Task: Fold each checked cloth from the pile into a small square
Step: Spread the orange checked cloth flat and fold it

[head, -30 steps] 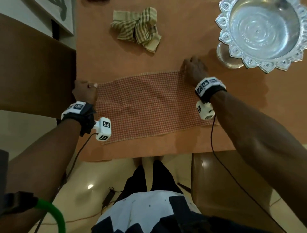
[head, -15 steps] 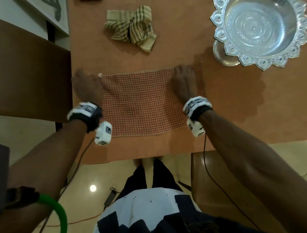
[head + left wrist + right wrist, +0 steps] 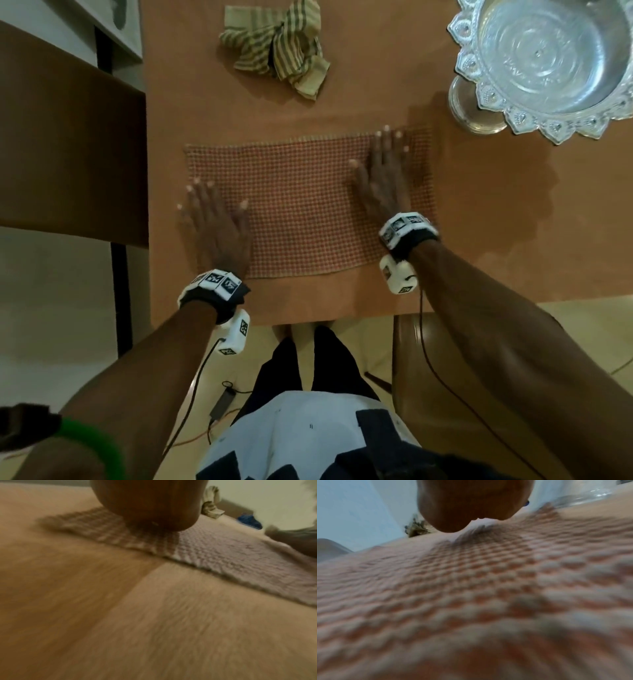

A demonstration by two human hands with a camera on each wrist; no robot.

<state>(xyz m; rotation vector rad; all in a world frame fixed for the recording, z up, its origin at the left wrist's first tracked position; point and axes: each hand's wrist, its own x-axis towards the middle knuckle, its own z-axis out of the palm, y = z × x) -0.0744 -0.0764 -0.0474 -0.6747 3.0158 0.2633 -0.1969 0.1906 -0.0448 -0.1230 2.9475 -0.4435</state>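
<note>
An orange-and-white checked cloth point(image 3: 305, 205) lies flat as a wide rectangle on the tan table point(image 3: 342, 102). My left hand point(image 3: 214, 222) lies flat with spread fingers on the cloth's left edge, partly over bare table. My right hand point(image 3: 385, 171) presses flat on the cloth's right part, fingertips near the far edge. Both wrist views are blurred: the left one shows the cloth point(image 3: 231, 555) under the hand's heel point(image 3: 145, 505), the right one the cloth's weave point(image 3: 471, 588) close up. A crumpled olive-and-cream striped cloth point(image 3: 277, 48) sits at the far middle of the table.
A large ornate silver bowl point(image 3: 548, 58) on a foot stands at the far right. A brown wooden panel point(image 3: 68, 137) borders the table on the left. A brown chair point(image 3: 445, 359) stands under the near table edge on the right, cables trailing to the floor.
Both hands let go of the cloth's far corners and now lie flat on it. The left hand has slid towards me along the left edge; the right has moved inward.
</note>
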